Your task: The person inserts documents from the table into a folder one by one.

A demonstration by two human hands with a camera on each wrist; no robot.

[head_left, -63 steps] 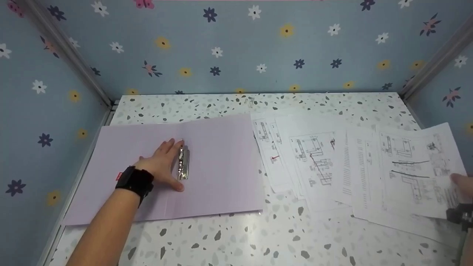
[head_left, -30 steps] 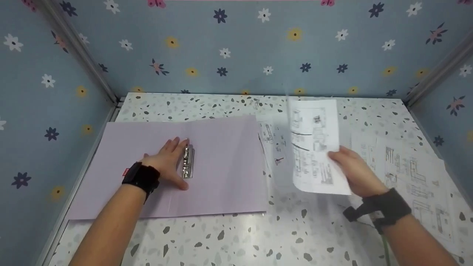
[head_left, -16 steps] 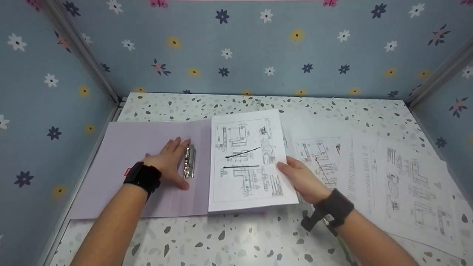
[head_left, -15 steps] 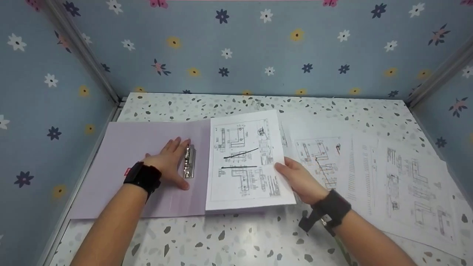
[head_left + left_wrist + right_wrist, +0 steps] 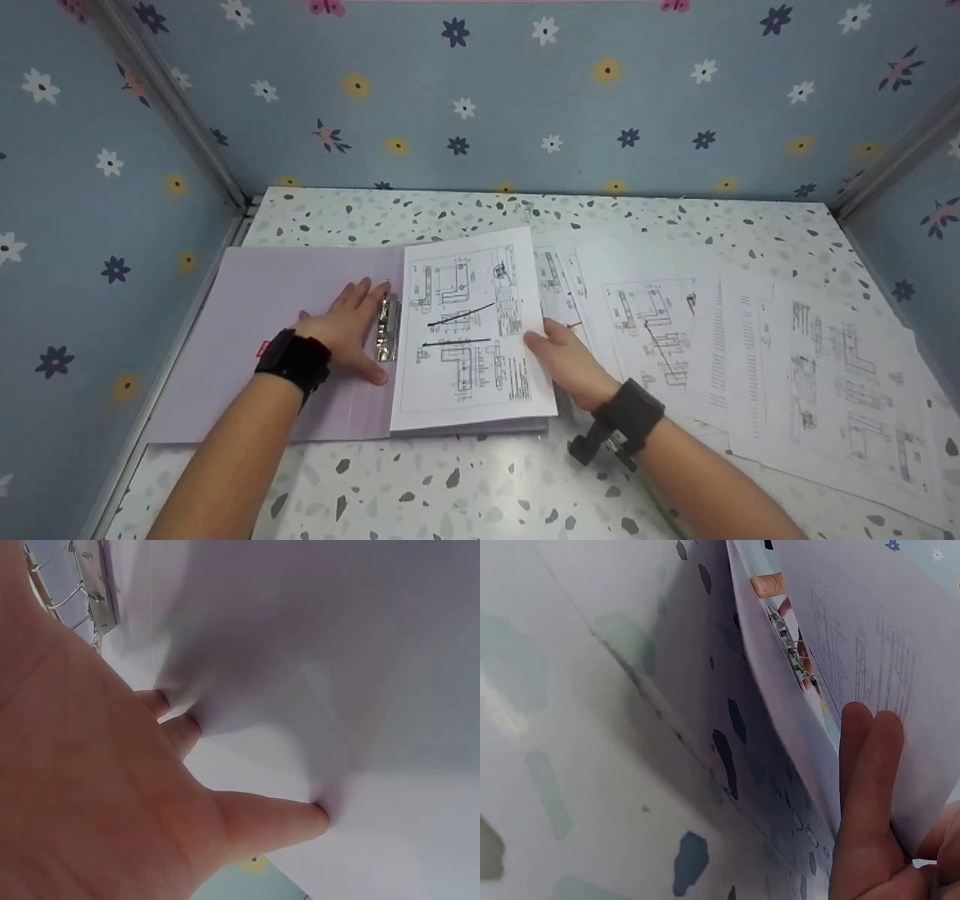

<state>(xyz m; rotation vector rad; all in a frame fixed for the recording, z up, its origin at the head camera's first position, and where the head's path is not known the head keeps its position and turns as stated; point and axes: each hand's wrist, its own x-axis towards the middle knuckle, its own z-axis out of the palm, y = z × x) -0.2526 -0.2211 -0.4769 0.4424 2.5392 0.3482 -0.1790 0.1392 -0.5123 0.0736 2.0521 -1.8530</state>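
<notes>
A pale purple ring binder (image 5: 247, 315) lies spread flat on the speckled table. My left hand (image 5: 341, 330) rests on it with fingers spread, beside the metal ring clip (image 5: 387, 334); the left wrist view shows fingertips touching the binder's surface and the rings (image 5: 75, 596) apart. A white sheet of paper (image 5: 450, 390) with printed drawings and two dark pen lines is pinched at its right edge by my right hand (image 5: 574, 367). The sheet hangs over the binder's right cover, its left edge close to the clip. In the right wrist view, fingers (image 5: 874, 765) lie against the sheet's underside.
Several overlapping printed sheets (image 5: 825, 375) are spread over the right part of the speckled table (image 5: 480, 495). Flower-patterned walls (image 5: 510, 90) enclose the table at the back and both sides.
My right hand has taken the sheet from the far right and carried it left over the binder, up to beside the clip. The left hand has kept its place.
</notes>
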